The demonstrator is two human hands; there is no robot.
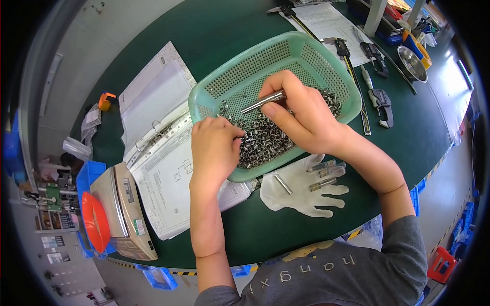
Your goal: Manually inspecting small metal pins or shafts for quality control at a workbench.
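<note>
In my right hand point(301, 109) is a pin gauge point(263, 101), a slim metal rod with a thicker grip, tilted with its tip toward the lower left over a green plastic basket point(212, 84). Many small shiny metal rings point(265, 140) lie heaped along the basket's near side. My left hand point(214, 145) bends over the basket's left near rim, thumb and fingers closed together by the rings. What those fingers hold, if anything, is hidden. Below the basket a white glove point(275, 199) lies flat, bearing a short metal pin point(283, 184) and several small clear tubes point(322, 183).
An open ring binder with papers point(168, 168) lies left of the basket, beside a weighing scale point(125, 209) with an orange dish point(95, 222). Calipers point(343, 48), a micrometer point(380, 99) and a steel bowl point(411, 64) lie at the right on the green table point(148, 46).
</note>
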